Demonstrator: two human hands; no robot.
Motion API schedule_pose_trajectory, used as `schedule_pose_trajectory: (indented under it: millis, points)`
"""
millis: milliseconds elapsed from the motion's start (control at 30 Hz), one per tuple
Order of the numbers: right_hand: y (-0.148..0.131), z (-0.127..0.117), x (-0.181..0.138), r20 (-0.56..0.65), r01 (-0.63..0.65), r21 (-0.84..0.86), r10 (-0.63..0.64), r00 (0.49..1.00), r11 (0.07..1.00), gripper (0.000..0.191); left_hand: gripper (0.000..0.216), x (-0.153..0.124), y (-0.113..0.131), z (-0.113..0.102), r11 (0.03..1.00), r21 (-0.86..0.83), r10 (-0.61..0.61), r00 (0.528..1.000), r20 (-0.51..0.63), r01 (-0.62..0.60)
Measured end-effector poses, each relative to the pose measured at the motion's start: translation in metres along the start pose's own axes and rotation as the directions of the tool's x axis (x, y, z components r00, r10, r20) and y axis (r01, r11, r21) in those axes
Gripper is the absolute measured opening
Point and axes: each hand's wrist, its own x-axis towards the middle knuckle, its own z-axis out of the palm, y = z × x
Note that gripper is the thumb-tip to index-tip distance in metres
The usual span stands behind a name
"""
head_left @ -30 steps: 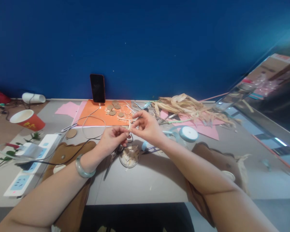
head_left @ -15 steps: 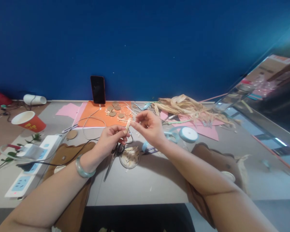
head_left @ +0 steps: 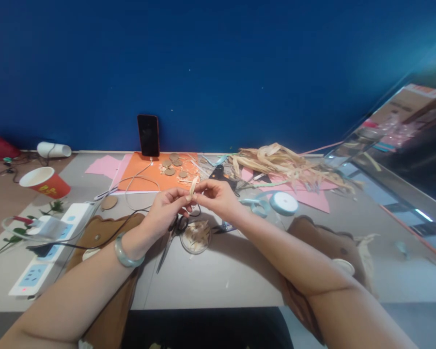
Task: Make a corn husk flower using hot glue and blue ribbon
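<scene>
My left hand [head_left: 167, 208] and my right hand [head_left: 218, 196] meet above the grey desk [head_left: 210, 276], fingertips pinched together on a small pale strip of dried husk [head_left: 193, 186] that sticks up between them. A green bangle [head_left: 125, 252] circles my left wrist. Just below the hands lie black-handled scissors [head_left: 170, 237] and a small round clear dish [head_left: 196, 236] holding husk scraps.
A pile of dried husks [head_left: 287, 165] lies on pink paper at the back right. An orange sheet [head_left: 156, 175] carries brown card discs, with a phone [head_left: 148, 134] leaning on the blue wall. Blue ribbon spool [head_left: 283, 202], white power strip [head_left: 47, 242], red paper cup [head_left: 41, 182] at left.
My right hand has moved down and left to close against my left hand on the husk strip. The strip now stands more upright between the fingertips.
</scene>
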Motion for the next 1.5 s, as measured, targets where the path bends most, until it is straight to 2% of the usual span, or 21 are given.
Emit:
schedule_pose_trajectory:
  millis: [333, 667, 1000, 1300, 1500]
  points:
    - [0.0002, 0.0032, -0.0013, -0.017, 0.001, 0.084, 0.001, 1.000, 0.996, 0.018, 0.024, 0.0002, -0.0012, -0.0005, 1.000, -0.001, -0.013, 0.999, 0.031, 0.013]
    - [-0.0028, 0.0031, -0.0022, -0.027, -0.027, 0.097, 0.030, 0.999, 0.995, 0.014, 0.023, 0.0029, -0.0062, -0.0034, 0.998, -0.038, -0.050, 0.997, 0.066, 0.052]
    - [0.0004, 0.0032, -0.0010, 0.016, 0.020, 0.121, -0.023, 1.000, 0.992, 0.009, 0.022, 0.0045, -0.0084, -0.0070, 0.995, -0.056, -0.073, 0.992, 0.103, 0.079]
    - [0.0017, 0.0038, 0.0001, 0.012, -0.028, 0.152, 0.026, 1.000, 0.988, 0.014, 0.024, 0.0040, -0.0087, -0.0049, 0.995, -0.066, -0.074, 0.994, 0.074, 0.079]
    - [0.0012, 0.0038, 0.0004, 0.016, -0.017, 0.159, 0.015, 1.000, 0.987, 0.017, 0.024, 0.0045, -0.0099, -0.0044, 0.995, -0.064, -0.070, 0.994, 0.086, 0.076]
